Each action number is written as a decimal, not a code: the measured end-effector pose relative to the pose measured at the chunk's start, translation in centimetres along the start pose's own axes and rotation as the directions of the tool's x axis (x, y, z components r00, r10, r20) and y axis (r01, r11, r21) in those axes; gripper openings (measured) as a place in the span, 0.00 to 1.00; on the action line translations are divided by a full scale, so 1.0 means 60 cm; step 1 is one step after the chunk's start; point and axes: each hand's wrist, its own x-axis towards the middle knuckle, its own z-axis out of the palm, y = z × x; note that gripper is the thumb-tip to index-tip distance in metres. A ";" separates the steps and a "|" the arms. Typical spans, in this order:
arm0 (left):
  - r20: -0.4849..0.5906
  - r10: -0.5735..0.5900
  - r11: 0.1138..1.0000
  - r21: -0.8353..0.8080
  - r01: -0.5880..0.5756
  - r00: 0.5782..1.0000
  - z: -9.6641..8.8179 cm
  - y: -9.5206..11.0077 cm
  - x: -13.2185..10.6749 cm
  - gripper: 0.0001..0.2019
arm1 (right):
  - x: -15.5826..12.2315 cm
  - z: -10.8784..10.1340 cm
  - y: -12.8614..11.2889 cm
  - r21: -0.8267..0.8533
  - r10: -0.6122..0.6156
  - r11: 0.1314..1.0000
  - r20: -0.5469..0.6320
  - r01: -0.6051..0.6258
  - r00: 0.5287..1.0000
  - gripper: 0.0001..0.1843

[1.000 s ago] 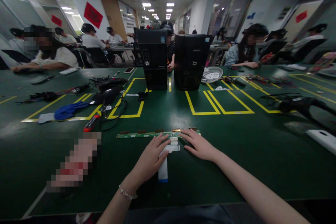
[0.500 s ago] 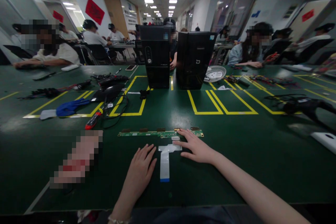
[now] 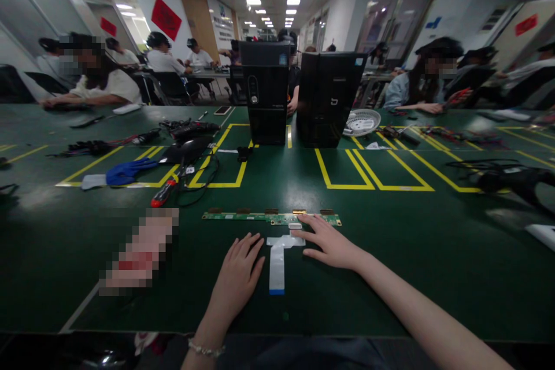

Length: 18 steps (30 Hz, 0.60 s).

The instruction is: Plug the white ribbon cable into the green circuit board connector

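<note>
A long, narrow green circuit board (image 3: pixel 255 217) lies crosswise on the dark green table. A white flat ribbon cable (image 3: pixel 276 266) with a blue end runs from the board's connector toward me, folded across near its top. My right hand (image 3: pixel 332 243) rests with fingers spread, its fingertips on the right part of the board and beside the connector. My left hand (image 3: pixel 240 269) lies palm down to the left of the cable, fingers stretched out and holding nothing; a beaded bracelet circles its wrist.
Two black computer towers (image 3: pixel 267 95) (image 3: pixel 332 98) stand at the back. To the left lie a red-and-black screwdriver (image 3: pixel 163 193), a blue glove (image 3: pixel 130 171) and black cables. A white basket (image 3: pixel 362 121) sits behind, right of the towers. Other people sit around the table.
The view has shifted slightly, so the scene sits a little further right. Both hands keep nearly the same pose beside the board and cable.
</note>
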 end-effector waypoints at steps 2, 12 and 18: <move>-0.003 -0.002 1.000 -0.009 0.002 1.000 -0.001 0.002 0.000 0.18 | -0.001 0.000 0.000 -0.001 0.001 1.000 -0.001 -0.001 1.000 0.29; 0.008 -0.011 1.000 -0.014 0.011 1.000 -0.004 0.004 0.001 0.19 | -0.010 -0.005 -0.002 0.010 0.013 1.000 -0.003 -0.013 1.000 0.29; 0.009 -0.004 1.000 -0.009 0.004 1.000 -0.005 0.005 0.002 0.19 | -0.053 -0.010 -0.004 -0.028 0.122 0.992 0.032 -0.121 0.992 0.29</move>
